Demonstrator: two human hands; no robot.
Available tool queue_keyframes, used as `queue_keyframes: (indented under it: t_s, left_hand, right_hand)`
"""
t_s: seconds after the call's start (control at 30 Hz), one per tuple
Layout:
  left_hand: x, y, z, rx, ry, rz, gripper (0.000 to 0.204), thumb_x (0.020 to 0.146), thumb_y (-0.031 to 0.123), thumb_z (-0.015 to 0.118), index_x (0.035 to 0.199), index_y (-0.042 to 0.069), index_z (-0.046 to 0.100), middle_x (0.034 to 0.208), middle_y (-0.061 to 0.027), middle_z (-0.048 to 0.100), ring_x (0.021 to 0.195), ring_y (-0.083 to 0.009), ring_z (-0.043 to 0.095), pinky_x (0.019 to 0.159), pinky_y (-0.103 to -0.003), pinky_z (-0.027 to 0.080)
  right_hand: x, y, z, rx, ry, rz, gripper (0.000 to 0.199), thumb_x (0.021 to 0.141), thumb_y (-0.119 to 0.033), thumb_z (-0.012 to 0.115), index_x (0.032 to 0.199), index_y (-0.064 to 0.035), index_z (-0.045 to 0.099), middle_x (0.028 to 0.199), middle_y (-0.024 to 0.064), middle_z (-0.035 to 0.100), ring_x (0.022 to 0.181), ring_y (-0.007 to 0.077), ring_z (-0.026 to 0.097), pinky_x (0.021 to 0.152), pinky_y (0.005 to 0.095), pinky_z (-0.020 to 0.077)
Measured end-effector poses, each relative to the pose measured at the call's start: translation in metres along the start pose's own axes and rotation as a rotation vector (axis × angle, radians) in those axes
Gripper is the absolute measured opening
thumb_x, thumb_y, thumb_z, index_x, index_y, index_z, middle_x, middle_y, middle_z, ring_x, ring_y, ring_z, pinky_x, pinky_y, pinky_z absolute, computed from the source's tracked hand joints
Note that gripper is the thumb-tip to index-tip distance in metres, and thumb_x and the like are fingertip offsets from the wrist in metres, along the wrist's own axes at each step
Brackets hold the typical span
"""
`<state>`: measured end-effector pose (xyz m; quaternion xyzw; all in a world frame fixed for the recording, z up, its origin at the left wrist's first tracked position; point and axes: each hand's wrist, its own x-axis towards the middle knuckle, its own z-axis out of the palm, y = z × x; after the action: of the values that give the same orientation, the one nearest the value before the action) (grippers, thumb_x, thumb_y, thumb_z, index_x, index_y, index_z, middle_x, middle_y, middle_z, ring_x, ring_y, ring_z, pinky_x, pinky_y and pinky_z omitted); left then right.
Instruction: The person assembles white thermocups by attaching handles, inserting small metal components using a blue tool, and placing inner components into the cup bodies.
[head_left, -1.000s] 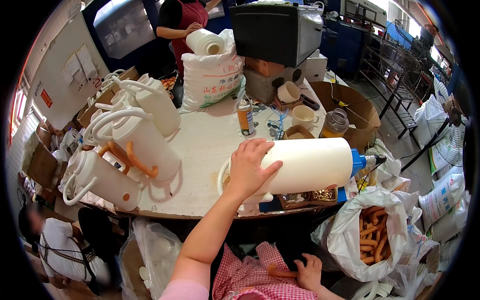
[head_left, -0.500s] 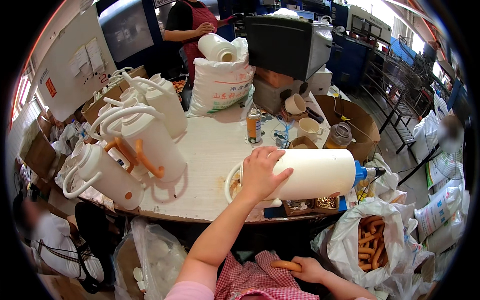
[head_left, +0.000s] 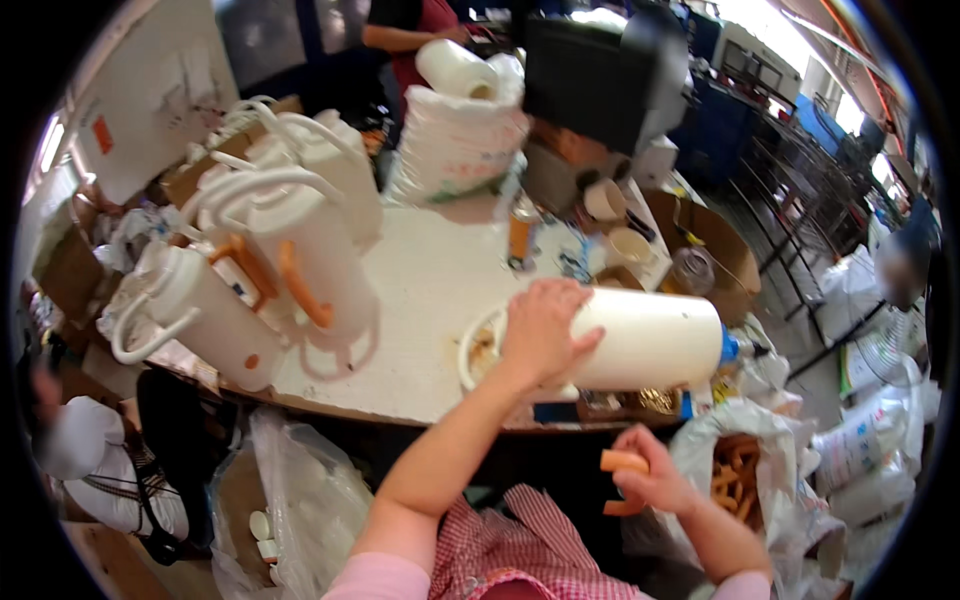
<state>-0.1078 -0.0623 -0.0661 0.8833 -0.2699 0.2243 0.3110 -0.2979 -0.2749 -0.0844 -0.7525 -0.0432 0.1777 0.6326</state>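
Observation:
A cream-white jug (head_left: 655,340) lies on its side near the table's front edge. Its looped white carrying handle points left, and its base end meets a blue fitting (head_left: 730,347). My left hand (head_left: 545,335) grips the jug's lid end from above, thumb toward the body. Below the table edge, in front of the apron, my right hand (head_left: 655,475) is closed around a curved orange handle (head_left: 622,461), whose two ends point left. To the right of that hand, a white bag (head_left: 690,440) holds several similar orange handles (head_left: 736,480).
Upright white jugs (head_left: 310,250), some with orange handles, crowd the table's left. Behind are a spray can (head_left: 521,232), a full white sack (head_left: 450,150), cups (head_left: 628,246) and a dark box (head_left: 585,80). A plastic-lined bin (head_left: 300,500) stands lower left. Other people are nearby.
My right hand has risen from the apron toward the table edge, carrying the orange handle and turning it. My left hand stays on the jug. The view has shifted slightly.

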Motion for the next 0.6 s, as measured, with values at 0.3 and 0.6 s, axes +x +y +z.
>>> queue_keyframes:
  t_s: [0.3, 0.6]
  left_hand:
    - [-0.005, -0.028, 0.003, -0.106, 0.087, -0.034, 0.056, 0.075, 0.044, 0.08, 0.117, 0.01, 0.065, 0.122, -0.0083, 0.065, 0.121, -0.0284, 0.056, 0.1, -0.046, 0.042]
    - [-0.011, -0.025, 0.013, -0.204, 0.124, -0.111, 0.053, 0.072, 0.043, 0.081, 0.113, 0.013, 0.067, 0.12, -0.0018, 0.067, 0.121, -0.0222, 0.056, 0.101, -0.044, 0.04]
  right_hand:
    - [0.107, -0.172, -0.046, -0.653, 0.103, -0.189, 0.024, 0.098, -0.026, 0.063, 0.093, -0.002, 0.061, 0.08, 0.0015, 0.066, 0.067, 0.007, 0.058, 0.058, 0.0242, 0.0474]
    - [0.201, -0.156, -0.047, -0.767, 0.013, 0.03, 0.035, 0.101, -0.036, 0.062, 0.086, -0.0033, 0.06, 0.072, 0.0001, 0.065, 0.055, 0.0052, 0.052, 0.047, 0.0232, 0.0389]
